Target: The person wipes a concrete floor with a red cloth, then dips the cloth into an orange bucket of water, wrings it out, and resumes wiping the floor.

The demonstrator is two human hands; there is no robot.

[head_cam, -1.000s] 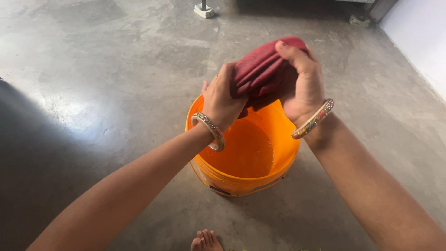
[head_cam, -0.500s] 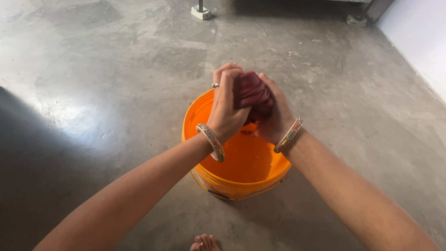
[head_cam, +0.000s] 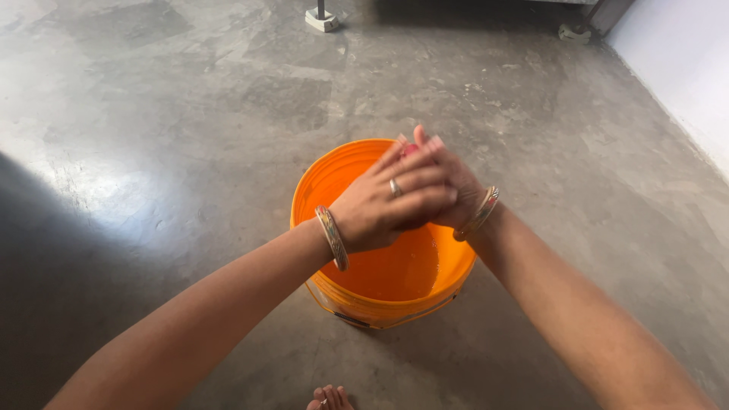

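— Pressing together over the orange bucket (head_cam: pixel 334 178), are the two hands?

— Yes. The left hand (head_cam: pixel 380 209) is lying on top, fingers flat and stretched across, a ring showing on one of them. The right hand (head_cam: pixel 456 186) is sitting beneath and behind it, palm turned up against the left.

— What is each grip holding?

— Both are closing flat on a dark red cloth (head_cam: pixel 410 150), squeezed between the palms. Only a sliver of it is peeking out near the fingertips; the remainder is hiding inside.

— And where is the cloth sitting?

— Hanging above the bucket's far rim, inside the hands. Liquid is lying in the bucket, which is standing on a grey concrete floor (head_cam: pixel 190 114). Bangles are circling both wrists, and toes (head_cam: pixel 328 398) are showing at the bottom edge.
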